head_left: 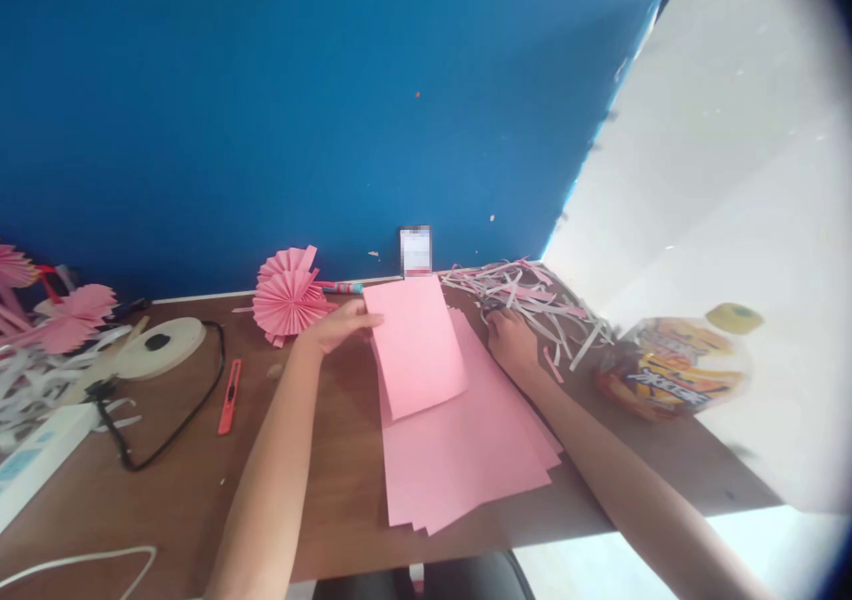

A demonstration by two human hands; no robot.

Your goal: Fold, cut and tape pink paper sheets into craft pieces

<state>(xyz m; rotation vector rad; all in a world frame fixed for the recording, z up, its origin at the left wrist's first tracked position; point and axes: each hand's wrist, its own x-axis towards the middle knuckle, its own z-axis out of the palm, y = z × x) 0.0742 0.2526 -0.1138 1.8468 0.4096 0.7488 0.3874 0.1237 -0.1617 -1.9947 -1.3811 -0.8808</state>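
Observation:
My left hand (343,323) pinches the left edge of a smaller pink sheet of paper (419,347), thumb on top. That sheet is lifted and tilted above a fanned stack of larger pink paper (459,467) on the table. To the right of the stack, my right hand (511,338) rests with curled fingers at the edge of a heap of white and pink paper strips (532,294). Something dark shows at its fingertips, too small to name. Left of my left hand are pink pleated paper rosettes (289,298).
On the brown table (339,493) lie a red box cutter (230,396), a white round disc (163,347) with a black cable, and a white power strip (43,458). A phone (416,252) leans on the blue wall. A round snack container (672,369) stands at the right.

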